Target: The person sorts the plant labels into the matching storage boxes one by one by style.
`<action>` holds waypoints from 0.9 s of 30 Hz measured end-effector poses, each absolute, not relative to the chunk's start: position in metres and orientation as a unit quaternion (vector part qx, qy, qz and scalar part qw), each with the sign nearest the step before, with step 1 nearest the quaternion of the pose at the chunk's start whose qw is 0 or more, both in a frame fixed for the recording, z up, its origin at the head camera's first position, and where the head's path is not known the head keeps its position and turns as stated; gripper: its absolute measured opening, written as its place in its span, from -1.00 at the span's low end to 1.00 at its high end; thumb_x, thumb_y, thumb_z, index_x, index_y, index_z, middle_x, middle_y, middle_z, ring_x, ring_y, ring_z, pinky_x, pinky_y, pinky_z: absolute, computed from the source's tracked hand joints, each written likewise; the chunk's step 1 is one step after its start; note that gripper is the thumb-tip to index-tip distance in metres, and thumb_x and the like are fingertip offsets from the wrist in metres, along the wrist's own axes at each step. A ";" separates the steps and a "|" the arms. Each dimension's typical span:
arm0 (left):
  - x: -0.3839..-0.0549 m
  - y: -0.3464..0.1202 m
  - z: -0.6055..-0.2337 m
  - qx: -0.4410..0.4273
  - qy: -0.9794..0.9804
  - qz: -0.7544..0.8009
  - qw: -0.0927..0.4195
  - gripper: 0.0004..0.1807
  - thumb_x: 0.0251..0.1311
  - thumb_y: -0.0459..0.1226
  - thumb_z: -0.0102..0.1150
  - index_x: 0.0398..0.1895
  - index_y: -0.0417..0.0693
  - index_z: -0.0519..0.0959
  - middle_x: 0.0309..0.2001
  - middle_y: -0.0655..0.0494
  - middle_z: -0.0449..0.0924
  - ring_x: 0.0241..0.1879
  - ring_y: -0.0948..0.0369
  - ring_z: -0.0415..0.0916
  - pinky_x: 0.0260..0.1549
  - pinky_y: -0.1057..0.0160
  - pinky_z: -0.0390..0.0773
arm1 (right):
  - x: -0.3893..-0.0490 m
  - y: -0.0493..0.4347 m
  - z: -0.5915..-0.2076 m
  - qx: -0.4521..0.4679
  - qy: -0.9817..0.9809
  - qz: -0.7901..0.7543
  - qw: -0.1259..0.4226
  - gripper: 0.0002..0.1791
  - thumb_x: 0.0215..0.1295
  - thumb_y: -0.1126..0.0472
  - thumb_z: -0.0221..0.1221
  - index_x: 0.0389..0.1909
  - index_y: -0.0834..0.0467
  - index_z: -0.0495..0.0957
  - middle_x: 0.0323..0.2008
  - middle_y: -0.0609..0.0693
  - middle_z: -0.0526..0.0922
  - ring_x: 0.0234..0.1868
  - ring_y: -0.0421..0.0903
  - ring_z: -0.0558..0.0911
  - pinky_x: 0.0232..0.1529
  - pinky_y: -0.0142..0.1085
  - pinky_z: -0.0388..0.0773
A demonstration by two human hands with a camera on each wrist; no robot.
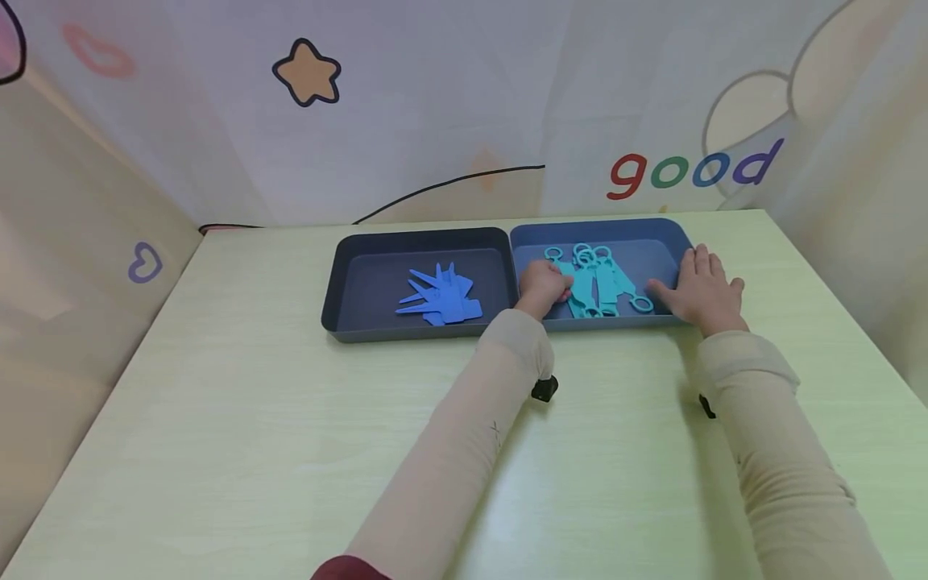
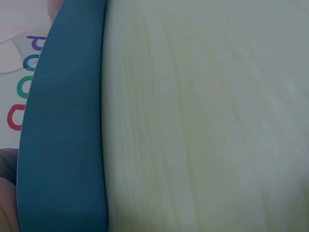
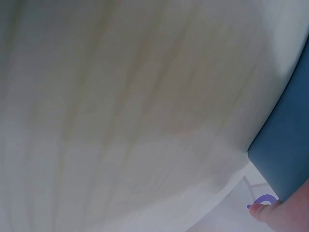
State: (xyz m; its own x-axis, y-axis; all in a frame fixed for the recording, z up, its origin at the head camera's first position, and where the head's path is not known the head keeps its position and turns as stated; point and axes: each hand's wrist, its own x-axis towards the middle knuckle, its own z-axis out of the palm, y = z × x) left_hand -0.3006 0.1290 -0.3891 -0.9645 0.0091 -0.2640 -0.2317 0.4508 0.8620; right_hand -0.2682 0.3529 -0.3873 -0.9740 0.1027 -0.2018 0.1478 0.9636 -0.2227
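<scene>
Several flat teal pieces with ring ends [image 1: 605, 282] lie overlapping in the blue tray [image 1: 670, 238]. At the tray's left part, my left hand [image 1: 544, 286] has its fingers curled at the edge of one teal piece and seems to pinch it; the fingertips are partly hidden. My right hand [image 1: 702, 290] rests with spread fingers on the tray's right rim, its thumb reaching inside. The left wrist view shows the tray's outer wall [image 2: 63, 121] and a bit of hand at the lower left. A fingertip of the right hand [image 3: 285, 212] shows beside the tray in the right wrist view.
A black tray [image 1: 348, 282] stands directly left of the blue one, holding a pile of flat blue pointed pieces [image 1: 449, 298]. Both trays sit toward the back of a pale wooden table [image 1: 254, 403]. A printed curtain [image 1: 435, 105] hangs behind and at the sides.
</scene>
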 end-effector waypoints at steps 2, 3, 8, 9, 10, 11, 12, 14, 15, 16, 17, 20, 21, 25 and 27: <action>-0.300 0.128 -0.388 -0.051 0.867 0.482 0.110 -0.65 0.28 -0.29 0.24 -0.68 -0.09 0.47 -0.81 0.24 0.33 -0.77 0.40 0.31 -0.54 0.50 0.31 | -0.268 0.353 -0.387 0.064 0.986 -0.119 0.095 0.11 0.40 -0.31 -0.14 0.46 0.51 -0.36 0.47 0.51 -0.39 0.49 0.48 -0.28 0.34 0.50 -0.29; -0.300 0.128 -0.387 -0.045 0.881 0.459 0.107 -0.60 0.28 -0.26 0.24 -0.74 -0.06 0.44 -0.82 0.24 0.32 -0.77 0.39 0.31 -0.51 0.49 0.34 | -0.268 0.352 -0.388 0.064 0.986 -0.119 0.095 0.11 0.40 -0.31 -0.15 0.46 0.51 -0.37 0.47 0.51 -0.40 0.49 0.47 -0.28 0.34 0.50 -0.29; -0.301 0.128 -0.384 -0.017 0.933 0.347 0.097 -0.63 0.31 -0.16 0.22 -0.68 -0.07 0.63 -0.80 0.24 0.35 -0.68 0.33 0.41 -0.39 0.44 0.48 | -0.269 0.352 -0.388 0.064 0.986 -0.121 0.095 0.12 0.40 -0.33 -0.16 0.46 0.51 -0.37 0.47 0.51 -0.41 0.49 0.47 -0.29 0.34 0.49 -0.30; -0.300 0.128 -0.382 -0.010 0.938 0.332 0.096 -0.63 0.31 -0.16 0.21 -0.67 -0.07 0.62 -0.78 0.23 0.35 -0.66 0.31 0.41 -0.41 0.43 0.47 | -0.269 0.352 -0.388 0.064 0.986 -0.121 0.095 0.12 0.40 -0.34 -0.16 0.46 0.51 -0.37 0.47 0.51 -0.40 0.49 0.47 -0.29 0.34 0.49 -0.30; -0.299 0.128 -0.381 0.001 0.945 0.314 0.094 -0.62 0.32 -0.16 0.19 -0.68 -0.06 0.57 -0.76 0.24 0.32 -0.64 0.30 0.39 -0.44 0.43 0.44 | -0.268 0.352 -0.388 0.063 0.986 -0.121 0.095 0.12 0.40 -0.34 -0.17 0.46 0.51 -0.37 0.47 0.51 -0.40 0.49 0.47 -0.29 0.34 0.49 -0.30; -0.298 0.127 -0.379 0.015 0.950 0.296 0.093 -0.59 0.33 -0.16 0.17 -0.71 -0.05 0.50 -0.75 0.23 0.28 -0.64 0.29 0.35 -0.49 0.43 0.40 | -0.268 0.353 -0.388 0.062 0.986 -0.120 0.096 0.13 0.40 -0.35 -0.17 0.46 0.51 -0.37 0.47 0.51 -0.40 0.49 0.47 -0.29 0.34 0.49 -0.30; -0.297 0.127 -0.378 0.028 0.954 0.285 0.092 -0.56 0.34 -0.16 0.15 -0.74 -0.04 0.42 -0.75 0.23 0.23 -0.65 0.29 0.28 -0.54 0.42 0.34 | -0.267 0.353 -0.387 0.061 0.986 -0.120 0.097 0.13 0.40 -0.35 -0.18 0.46 0.52 -0.37 0.46 0.52 -0.41 0.49 0.47 -0.29 0.34 0.49 -0.30; -0.294 0.124 -0.374 0.060 0.959 0.260 0.093 -0.49 0.35 -0.17 0.13 -0.78 -0.01 0.25 -0.75 0.22 0.11 -0.69 0.30 0.15 -0.63 0.43 0.23 | -0.268 0.353 -0.387 0.059 0.986 -0.118 0.097 0.13 0.40 -0.36 -0.19 0.45 0.52 -0.37 0.46 0.52 -0.41 0.49 0.47 -0.29 0.34 0.50 -0.29; -0.292 0.123 -0.372 0.080 0.959 0.252 0.097 -0.46 0.37 -0.17 0.12 -0.79 0.00 0.20 -0.74 0.22 0.05 -0.71 0.31 0.08 -0.65 0.42 0.17 | -0.268 0.353 -0.387 0.058 0.987 -0.118 0.098 0.14 0.40 -0.36 -0.19 0.45 0.53 -0.37 0.46 0.52 -0.41 0.49 0.47 -0.29 0.33 0.50 -0.29; -0.290 0.121 -0.370 0.100 0.960 0.241 0.098 -0.44 0.38 -0.16 0.10 -0.80 0.00 0.16 -0.75 0.22 0.01 -0.72 0.32 0.02 -0.67 0.43 0.12 | -0.268 0.353 -0.387 0.057 0.987 -0.117 0.098 0.14 0.40 -0.37 -0.19 0.45 0.53 -0.37 0.46 0.52 -0.41 0.49 0.48 -0.29 0.33 0.50 -0.29; -0.288 0.118 -0.368 0.119 0.958 0.238 0.102 -0.43 0.39 -0.17 0.09 -0.81 0.00 0.15 -0.75 0.22 -0.02 -0.74 0.31 -0.03 -0.70 0.42 0.08 | -0.268 0.353 -0.387 0.057 0.987 -0.116 0.097 0.14 0.40 -0.37 -0.19 0.45 0.53 -0.37 0.46 0.53 -0.41 0.49 0.48 -0.29 0.33 0.50 -0.29; -0.280 0.109 -0.366 0.178 0.958 0.198 0.106 -0.51 0.44 -0.16 0.03 -0.73 0.01 0.27 -0.72 0.23 0.07 -0.72 0.33 -0.02 -0.71 0.42 0.06 | -0.268 0.352 -0.386 0.055 0.987 -0.117 0.097 0.14 0.40 -0.37 -0.20 0.45 0.53 -0.38 0.46 0.53 -0.41 0.48 0.48 -0.29 0.33 0.50 -0.29; -0.277 0.105 -0.366 0.196 0.957 0.187 0.107 -0.57 0.46 -0.17 -0.01 -0.66 -0.01 0.34 -0.69 0.22 0.14 -0.70 0.33 0.03 -0.70 0.42 0.07 | -0.268 0.352 -0.386 0.054 0.987 -0.118 0.097 0.14 0.40 -0.37 -0.20 0.45 0.54 -0.38 0.45 0.53 -0.41 0.48 0.48 -0.29 0.33 0.50 -0.29; -0.265 0.090 -0.368 0.279 0.947 0.130 0.093 -0.74 0.51 -0.22 -0.14 -0.21 -0.03 0.58 -0.39 0.18 0.55 -0.48 0.31 0.36 -0.55 0.41 0.32 | -0.267 0.351 -0.386 0.052 0.986 -0.121 0.098 0.14 0.40 -0.36 -0.20 0.44 0.55 -0.38 0.45 0.54 -0.41 0.48 0.49 -0.29 0.32 0.51 -0.29; -0.259 0.082 -0.369 0.319 0.939 0.106 0.079 -0.71 0.52 -0.25 -0.17 -0.04 -0.04 0.60 -0.22 0.13 0.63 -0.33 0.28 0.49 -0.42 0.40 0.46 | -0.267 0.350 -0.386 0.050 0.986 -0.123 0.096 0.14 0.40 -0.35 -0.18 0.44 0.55 -0.38 0.45 0.55 -0.40 0.48 0.49 -0.29 0.32 0.51 -0.29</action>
